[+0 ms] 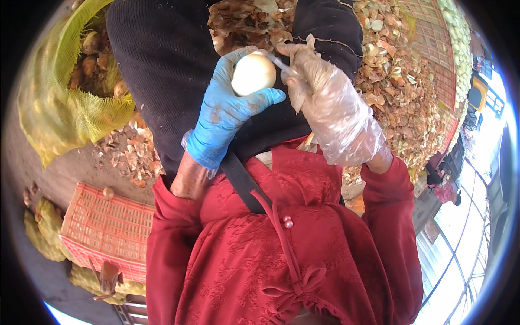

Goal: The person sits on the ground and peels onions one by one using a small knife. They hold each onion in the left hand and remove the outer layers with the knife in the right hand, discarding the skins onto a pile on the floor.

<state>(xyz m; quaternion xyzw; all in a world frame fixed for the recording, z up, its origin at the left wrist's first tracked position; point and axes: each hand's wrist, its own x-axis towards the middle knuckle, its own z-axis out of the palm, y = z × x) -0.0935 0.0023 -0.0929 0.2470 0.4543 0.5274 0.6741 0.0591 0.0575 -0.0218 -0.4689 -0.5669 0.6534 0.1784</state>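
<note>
My left hand (231, 107), in a stained blue glove, holds a pale peeled onion (253, 74) above my lap, thumb below it and fingers around its far side. Just right of the onion is my right hand (321, 89), in a loose clear plastic glove. Its fingers close on a small pale tool (281, 64), perhaps a knife, whose tip points at the onion's upper right edge. The tool's far end is blurred, so I cannot tell whether it touches the onion.
A yellow mesh sack (53, 109) with unpeeled onions (90, 42) lies at the upper left. Dry onion skins (406, 105) cover the ground at the right, beside red plastic crates (436, 53) of pale onions. An orange plastic crate (109, 223) stands at the lower left.
</note>
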